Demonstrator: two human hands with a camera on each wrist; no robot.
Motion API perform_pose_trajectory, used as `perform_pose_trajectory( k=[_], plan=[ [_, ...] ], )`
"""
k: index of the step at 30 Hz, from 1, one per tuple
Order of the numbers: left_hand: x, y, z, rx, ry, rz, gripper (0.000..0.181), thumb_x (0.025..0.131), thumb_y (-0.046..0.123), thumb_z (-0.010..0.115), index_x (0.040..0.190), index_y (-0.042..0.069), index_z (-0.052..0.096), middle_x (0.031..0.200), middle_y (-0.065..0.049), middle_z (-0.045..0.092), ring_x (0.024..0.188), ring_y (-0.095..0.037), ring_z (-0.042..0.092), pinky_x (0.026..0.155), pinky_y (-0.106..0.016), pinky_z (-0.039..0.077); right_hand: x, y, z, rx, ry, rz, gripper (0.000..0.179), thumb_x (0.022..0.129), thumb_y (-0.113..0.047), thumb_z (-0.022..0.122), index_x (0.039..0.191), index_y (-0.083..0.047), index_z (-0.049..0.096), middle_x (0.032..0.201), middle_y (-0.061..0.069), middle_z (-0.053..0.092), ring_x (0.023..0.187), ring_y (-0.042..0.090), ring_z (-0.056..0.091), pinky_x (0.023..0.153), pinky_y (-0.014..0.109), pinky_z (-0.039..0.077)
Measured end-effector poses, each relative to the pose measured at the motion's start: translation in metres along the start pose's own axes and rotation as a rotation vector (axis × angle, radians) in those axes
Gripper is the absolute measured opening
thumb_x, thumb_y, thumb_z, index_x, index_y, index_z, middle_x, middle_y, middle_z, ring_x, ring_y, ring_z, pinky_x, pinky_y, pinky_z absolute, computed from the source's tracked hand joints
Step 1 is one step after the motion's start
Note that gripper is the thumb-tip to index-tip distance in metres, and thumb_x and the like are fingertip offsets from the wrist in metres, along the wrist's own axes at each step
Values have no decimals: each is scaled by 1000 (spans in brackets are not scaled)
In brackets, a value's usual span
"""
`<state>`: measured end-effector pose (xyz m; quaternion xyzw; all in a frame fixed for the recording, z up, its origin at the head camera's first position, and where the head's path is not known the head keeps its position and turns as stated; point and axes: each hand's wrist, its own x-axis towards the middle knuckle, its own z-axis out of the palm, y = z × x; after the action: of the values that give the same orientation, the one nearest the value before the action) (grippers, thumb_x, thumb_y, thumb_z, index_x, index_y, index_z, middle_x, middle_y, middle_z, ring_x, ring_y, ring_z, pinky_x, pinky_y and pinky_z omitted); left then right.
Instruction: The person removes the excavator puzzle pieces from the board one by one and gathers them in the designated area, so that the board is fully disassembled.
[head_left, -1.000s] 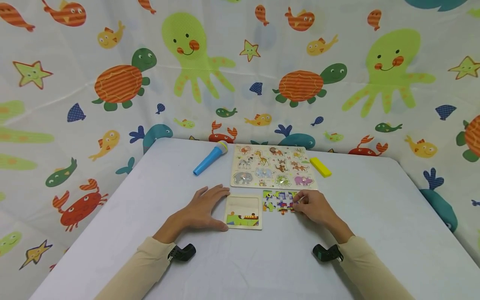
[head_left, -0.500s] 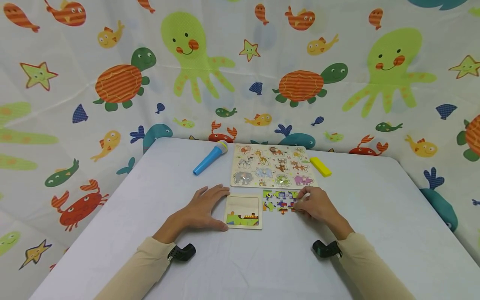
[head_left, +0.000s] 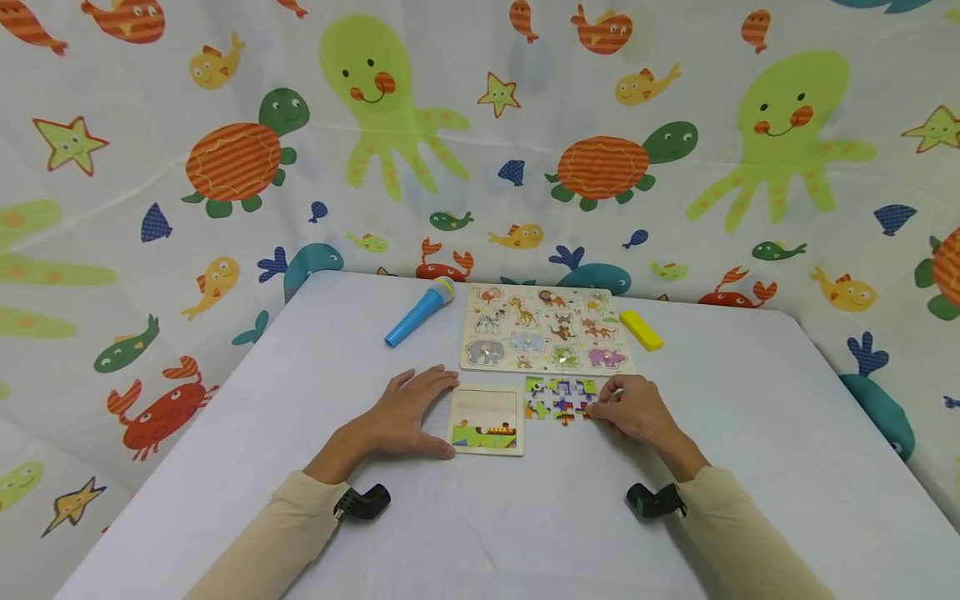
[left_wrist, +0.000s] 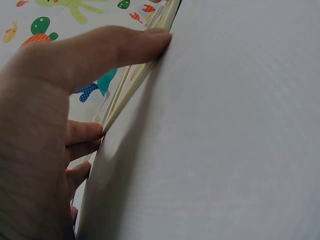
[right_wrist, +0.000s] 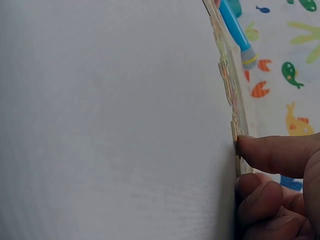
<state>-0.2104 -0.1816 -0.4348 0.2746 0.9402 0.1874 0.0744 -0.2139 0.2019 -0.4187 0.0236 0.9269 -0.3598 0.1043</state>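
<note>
A small square wooden puzzle tray (head_left: 486, 402) lies in front of the person, with joined green and orange jigsaw pieces (head_left: 483, 437) along its lower part. My left hand (head_left: 405, 417) spreads its fingers and thumb along the tray's left side, and the thumb (left_wrist: 135, 46) touches its near edge in the left wrist view. Right of the tray, several loose jigsaw pieces (head_left: 558, 400) lie in rows. At their right end my right hand (head_left: 637, 410) pinches a jigsaw piece (right_wrist: 237, 149), thumb on top and other fingers curled beside it. The fingers hide part of that piece.
Behind the tray lies a larger animal peg puzzle board (head_left: 468, 325). A blue toy microphone (head_left: 416, 317) rests at its left, and a yellow block (head_left: 641, 331) at its right. A sea-animal curtain (head_left: 465, 50) hangs behind the white table (head_left: 525, 533).
The right hand's fingers shift slightly at the rightmost loose pieces, its index finger now more bent. The left hand stays at the tray. The head view tilts a little.
</note>
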Motion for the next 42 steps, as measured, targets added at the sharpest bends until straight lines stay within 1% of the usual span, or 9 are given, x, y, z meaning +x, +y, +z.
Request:
perform_pose_trajectory(
  k=[3, 8, 14, 17, 24, 33, 36, 42],
  plan=[
    [0, 0, 0, -1, 3, 1, 105, 71, 66, 77, 156, 18, 39, 163, -1, 34, 155, -23, 18, 124, -56, 8, -1, -1, 2, -28, 10, -7, 26, 88, -26, 78, 90, -6, 62, 70, 5, 59, 57, 18, 55, 53, 26, 46],
    [-1, 1, 0, 2, -4, -9, 105, 71, 65, 76, 156, 18, 38, 164, 0, 33, 155, -22, 18, 125, -54, 8, -4, -3, 4, -64, 22, 6, 25, 88, -27, 78, 87, -7, 64, 71, 5, 60, 62, 19, 56, 55, 26, 46],
    [-1, 0, 1, 6, -3, -13, 104, 71, 66, 75, 156, 19, 38, 164, 1, 33, 156, -21, 17, 125, -54, 7, -6, -6, 6, -106, 48, -9, 28, 87, -28, 78, 99, -6, 65, 72, 5, 59, 64, 20, 54, 56, 28, 44],
    [-1, -1, 2, 7, 1, -9, 103, 71, 66, 75, 156, 19, 39, 164, 1, 33, 156, -22, 17, 125, -55, 8, -7, -6, 6, -107, 49, -11, 29, 87, -27, 77, 101, -5, 65, 71, 5, 59, 63, 20, 54, 55, 28, 44],
    [-1, 0, 2, 13, 2, -13, 103, 71, 66, 75, 156, 19, 39, 164, 1, 33, 156, -21, 17, 125, -55, 7, -7, -6, 5, -102, 41, -26, 28, 87, -28, 78, 97, -6, 64, 70, 5, 58, 61, 19, 53, 54, 28, 43],
    [-1, 1, 1, 11, 5, -11, 103, 71, 66, 75, 155, 19, 39, 163, 0, 34, 155, -22, 18, 125, -55, 8, -8, -10, 1, -95, 4, -20, 31, 89, -30, 77, 102, -6, 62, 71, 5, 61, 60, 19, 56, 55, 28, 47],
    [0, 1, 1, 12, 2, -13, 103, 71, 66, 75, 156, 19, 39, 164, 0, 34, 156, -22, 18, 125, -55, 7, -9, -16, 0, -101, 8, -41, 31, 89, -31, 77, 102, -7, 62, 70, 5, 62, 60, 20, 55, 55, 29, 47],
    [-1, 1, 1, 14, 1, -17, 104, 71, 67, 75, 156, 19, 39, 164, 0, 34, 156, -21, 17, 125, -54, 7, -11, -33, 3, -124, 35, -124, 27, 88, -28, 78, 98, -8, 62, 70, 5, 59, 61, 20, 53, 55, 29, 46]
  ],
)
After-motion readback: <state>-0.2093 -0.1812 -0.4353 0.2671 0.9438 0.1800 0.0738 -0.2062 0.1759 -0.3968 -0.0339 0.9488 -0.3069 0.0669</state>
